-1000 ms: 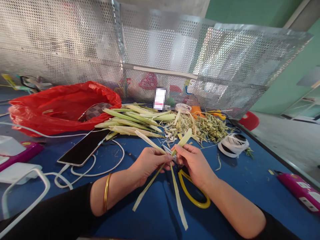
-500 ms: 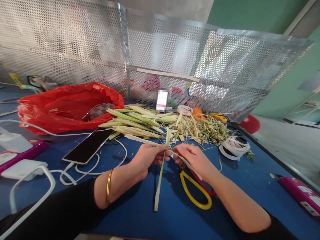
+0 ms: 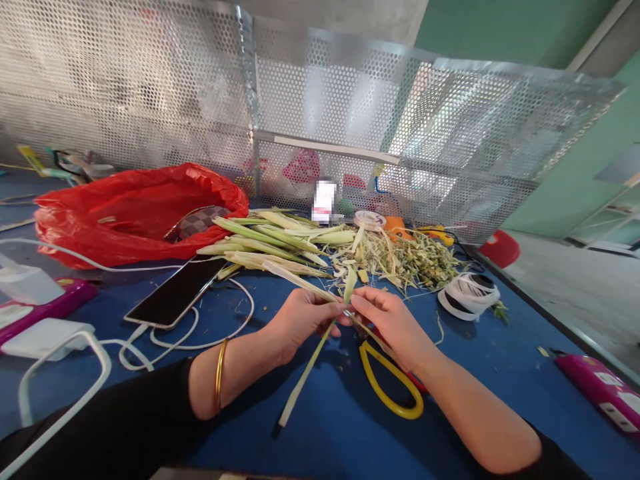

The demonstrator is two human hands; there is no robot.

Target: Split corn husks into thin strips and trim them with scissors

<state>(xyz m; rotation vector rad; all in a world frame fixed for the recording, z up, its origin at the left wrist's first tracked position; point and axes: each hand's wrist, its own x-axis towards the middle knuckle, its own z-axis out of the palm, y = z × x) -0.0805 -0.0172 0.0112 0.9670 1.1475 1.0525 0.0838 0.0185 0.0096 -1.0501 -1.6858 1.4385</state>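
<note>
Crossed strips of pale green leaf [image 3: 307, 373], which look like corn husk, are pinched between my two hands above the blue table. My left hand [image 3: 305, 317] grips them where they cross, thumb against fingers. My right hand [image 3: 387, 320] is closed on the same crossing from the other side, its fingertips partly hidden. One strip slants down toward me, another runs up to the left, and a short wide end sticks up between the thumbs. Just below my right hand lie scissors with a yellow handle loop [image 3: 393, 393]; their blades are hidden.
Behind my hands lie a pile of husks [image 3: 280, 240] and a heap of scraps [image 3: 400, 257]. A red plastic bag [image 3: 140, 213], a phone [image 3: 175, 293] and white cables are on the left. A white thread spool [image 3: 469, 295] and purple power strip [image 3: 600, 387] are on the right.
The husk strips have turned in my hands: the lower end has swung left and the upright end has shifted right. My right thumb has come up against the crossing.
</note>
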